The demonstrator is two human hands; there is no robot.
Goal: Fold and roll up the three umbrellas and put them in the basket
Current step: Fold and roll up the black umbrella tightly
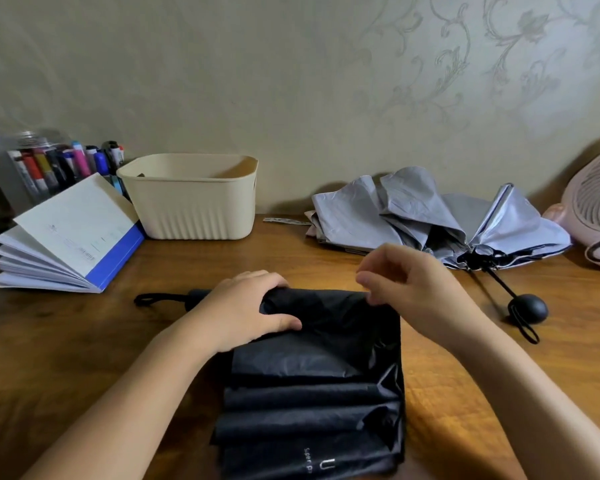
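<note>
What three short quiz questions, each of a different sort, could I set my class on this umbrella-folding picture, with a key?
1. True or false: the cream basket already holds a rolled umbrella.
2. Multiple choice: the left hand is (a) pressing down on the black umbrella, (b) lifting the open book, (c) reaching into the basket.
3. Short answer: what lies on the table between the basket and the pink fan?

Key:
1. False, as far as its inside shows.
2. (a); the right hand pinches the black canopy's far edge.
3. The grey umbrella, loose and unfolded, its black handle towards the person.
</note>
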